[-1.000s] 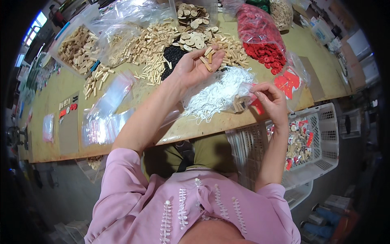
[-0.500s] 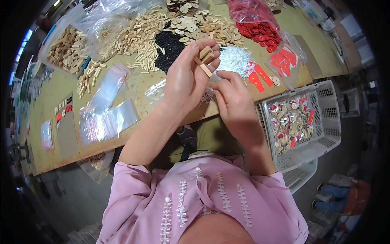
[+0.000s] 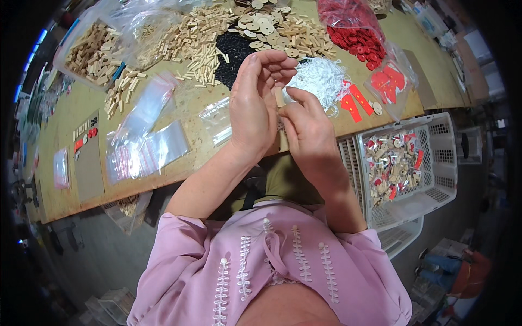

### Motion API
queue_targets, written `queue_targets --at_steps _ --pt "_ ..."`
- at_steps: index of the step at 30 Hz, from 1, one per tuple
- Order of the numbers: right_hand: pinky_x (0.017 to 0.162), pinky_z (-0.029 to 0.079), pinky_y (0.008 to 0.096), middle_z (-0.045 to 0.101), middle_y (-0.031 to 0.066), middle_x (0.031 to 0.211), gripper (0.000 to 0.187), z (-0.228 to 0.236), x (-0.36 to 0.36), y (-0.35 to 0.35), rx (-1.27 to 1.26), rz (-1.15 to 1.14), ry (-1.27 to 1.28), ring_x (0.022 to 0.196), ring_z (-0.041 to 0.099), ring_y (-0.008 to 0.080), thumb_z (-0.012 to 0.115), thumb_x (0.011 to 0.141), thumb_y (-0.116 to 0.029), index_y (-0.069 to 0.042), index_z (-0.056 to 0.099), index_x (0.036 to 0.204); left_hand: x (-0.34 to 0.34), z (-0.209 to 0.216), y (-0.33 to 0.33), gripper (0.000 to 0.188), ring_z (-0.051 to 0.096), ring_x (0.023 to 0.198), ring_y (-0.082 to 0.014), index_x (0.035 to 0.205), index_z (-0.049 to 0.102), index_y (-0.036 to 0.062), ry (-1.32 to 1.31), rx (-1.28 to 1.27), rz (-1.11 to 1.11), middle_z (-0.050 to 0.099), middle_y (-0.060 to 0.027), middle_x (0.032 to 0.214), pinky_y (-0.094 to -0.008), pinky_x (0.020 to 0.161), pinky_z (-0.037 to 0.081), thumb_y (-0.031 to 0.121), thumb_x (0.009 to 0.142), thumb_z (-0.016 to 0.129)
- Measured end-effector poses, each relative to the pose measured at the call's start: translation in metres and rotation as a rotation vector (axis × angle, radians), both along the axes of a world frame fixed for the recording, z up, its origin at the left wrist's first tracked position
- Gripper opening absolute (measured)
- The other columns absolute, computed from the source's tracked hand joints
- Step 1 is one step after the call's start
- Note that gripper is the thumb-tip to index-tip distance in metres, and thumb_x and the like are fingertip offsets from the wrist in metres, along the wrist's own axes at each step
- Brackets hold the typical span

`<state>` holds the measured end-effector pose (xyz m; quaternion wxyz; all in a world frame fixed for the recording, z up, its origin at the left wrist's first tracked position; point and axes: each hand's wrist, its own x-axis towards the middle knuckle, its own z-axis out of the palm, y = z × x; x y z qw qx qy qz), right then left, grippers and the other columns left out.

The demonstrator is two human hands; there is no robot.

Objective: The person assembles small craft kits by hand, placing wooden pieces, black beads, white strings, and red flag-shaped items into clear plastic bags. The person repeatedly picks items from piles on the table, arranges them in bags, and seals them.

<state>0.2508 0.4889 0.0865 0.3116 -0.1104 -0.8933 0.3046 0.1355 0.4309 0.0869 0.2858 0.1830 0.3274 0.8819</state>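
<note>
My left hand point(image 3: 254, 103) is cupped and turned on its side, its fingers curled over above the table's front edge. A pale wooden block point(image 3: 280, 98) shows between its palm and my right hand; how much else lies in the palm is hidden. My right hand point(image 3: 311, 127) is closed in a pinch against the left palm's lower edge. A sliver of a small clear plastic bag point(image 3: 281, 126) shows between the hands. Beyond them lie a heap of white strings point(image 3: 318, 81) and a black pile of small parts point(image 3: 231, 57).
Wooden sticks point(image 3: 204, 32), wooden discs point(image 3: 266, 27) and red rings point(image 3: 359, 46) are heaped at the back. Red card pieces point(image 3: 353, 100) lie right of the strings. Empty clear bags point(image 3: 157, 152) lie left. A white crate point(image 3: 443, 146) of filled bags stands right.
My left hand has tipped over, and the wooden blocks that lay in its palm are mostly out of sight. My right hand has come in against it.
</note>
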Motion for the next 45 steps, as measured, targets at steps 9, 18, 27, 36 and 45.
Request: queue_targets --at_steps 9,18,27,36,45 --pt "0.087 0.056 0.0393 0.068 0.0218 0.121 0.013 -0.002 0.021 0.023 -0.043 -0.072 0.068 0.104 0.069 0.0361 0.07 0.086 0.007 0.002 0.068 0.097 -0.043 0.014 0.022 0.021 0.067 0.087 -0.012 0.118 0.066 -0.001 0.268 0.022 -0.015 0.072 -0.0084 0.101 -0.027 0.085 0.056 0.015 0.107 0.057" --pt "0.089 0.057 0.0392 0.07 0.022 0.12 0.011 0.004 0.05 0.048 -0.032 -0.155 0.081 0.107 0.071 0.0359 0.069 0.087 0.005 0.0 0.069 0.097 -0.134 -0.066 0.145 0.028 0.07 0.083 -0.0272 0.118 0.073 0.0071 1.494 -0.722 0.198 0.071 -0.0125 0.097 -0.0381 0.076 0.056 0.019 0.092 0.072" --pt "0.081 0.057 0.0365 0.071 0.0201 0.119 0.015 -0.008 0.063 0.065 -0.07 -0.165 0.157 0.101 0.072 0.0317 0.072 0.09 0.003 -0.005 0.067 0.102 -0.12 -0.067 0.198 0.025 0.07 0.096 -0.0318 0.103 0.075 0.0147 1.784 -1.165 0.313 0.069 -0.0081 0.105 -0.0452 0.079 0.058 0.033 0.086 0.077" --pt "0.083 0.056 0.0369 0.071 0.0188 0.119 0.01 -0.011 0.067 0.082 -0.122 -0.196 0.123 0.1 0.072 0.0297 0.071 0.091 0.0 -0.003 0.068 0.099 -0.133 -0.058 0.183 0.022 0.072 0.093 -0.0241 0.107 0.071 0.0113 1.454 -1.123 0.074 0.073 -0.007 0.109 -0.0353 0.079 0.056 0.022 0.089 0.076" --pt "0.082 0.055 0.0385 0.067 0.0174 0.113 0.01 -0.007 0.06 0.1 -0.035 -0.149 0.069 0.099 0.068 0.0334 0.068 0.088 0.005 0.001 0.066 0.097 -0.091 -0.002 0.108 0.017 0.064 0.089 -0.0082 0.11 0.066 0.0072 0.592 -0.35 -0.685 0.071 -0.002 0.105 -0.0201 0.07 0.049 0.012 0.096 0.075"
